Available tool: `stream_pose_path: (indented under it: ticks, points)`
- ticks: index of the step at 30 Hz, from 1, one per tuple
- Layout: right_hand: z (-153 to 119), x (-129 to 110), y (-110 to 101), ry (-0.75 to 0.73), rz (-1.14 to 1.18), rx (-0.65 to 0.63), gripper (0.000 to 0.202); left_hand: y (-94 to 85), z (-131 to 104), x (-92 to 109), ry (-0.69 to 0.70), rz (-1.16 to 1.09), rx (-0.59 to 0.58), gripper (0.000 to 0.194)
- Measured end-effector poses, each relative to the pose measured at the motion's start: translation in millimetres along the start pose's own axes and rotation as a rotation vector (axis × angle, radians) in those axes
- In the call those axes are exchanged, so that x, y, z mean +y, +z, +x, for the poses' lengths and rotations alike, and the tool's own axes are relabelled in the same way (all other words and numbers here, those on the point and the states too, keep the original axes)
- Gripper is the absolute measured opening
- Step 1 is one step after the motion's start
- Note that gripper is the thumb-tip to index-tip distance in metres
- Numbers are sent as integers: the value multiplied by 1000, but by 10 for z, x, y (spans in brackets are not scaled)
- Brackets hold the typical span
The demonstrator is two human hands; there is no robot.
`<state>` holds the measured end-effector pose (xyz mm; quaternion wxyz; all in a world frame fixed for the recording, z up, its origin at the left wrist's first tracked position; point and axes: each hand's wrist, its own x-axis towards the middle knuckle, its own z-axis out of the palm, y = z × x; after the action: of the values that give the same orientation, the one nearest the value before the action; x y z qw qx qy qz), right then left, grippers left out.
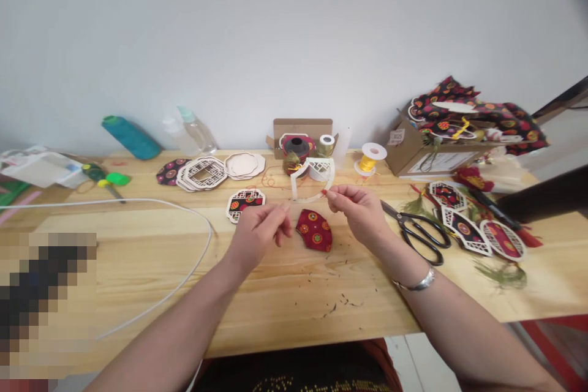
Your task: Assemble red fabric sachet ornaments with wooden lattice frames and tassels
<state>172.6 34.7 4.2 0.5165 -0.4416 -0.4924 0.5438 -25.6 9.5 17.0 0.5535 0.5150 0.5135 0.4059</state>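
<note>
Head view: at centre, the white frame (294,188) looks light, stiff, breakable; safest to hold its rim. The right hand (358,211) pinches its lower-right corner; whether the left hand (260,229) grips, I cannot tell.

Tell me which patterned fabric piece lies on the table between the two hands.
The unframed red fan-shaped piece; the framed piece sits beyond the left hand, others lie beside the scissors or farther back.

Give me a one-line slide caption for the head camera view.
Right hand holding a white frame by its edge, left hand close by, red fabric lying between them on the table.
</note>
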Motion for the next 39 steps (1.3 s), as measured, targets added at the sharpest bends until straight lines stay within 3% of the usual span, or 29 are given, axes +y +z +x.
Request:
stream_pose_path:
  ticks: [2, 5, 8, 12, 20, 31, 39]
  points:
    - [7, -8, -14, 16, 72, -46, 26, -6, 49, 3, -118, -157, -136, 18]
    - [-8, -26, -22, 87, 106, -166, 26, -6, 78, 9, -223, -433, -304, 32]
    - [-37, -44, -22, 187, 76, -302, 24, 14, 68, 0, -272, -548, -349, 36]
    - [-61, -59, -40, 242, 9, -417, 22, 59, 55, -27, -294, -512, -327, 28]
    - [-24, -15, -104, 244, -96, -508, 26, 152, 37, -66, -305, -435, -187, 27]
    - [-21, -39, -85, 240, -152, -463, 24, 165, 24, -76, -263, -449, -145, 30]
    - [-37, -12, -50, 242, -153, -466, 23, 244, 25, -135, -254, -378, -8, 29]
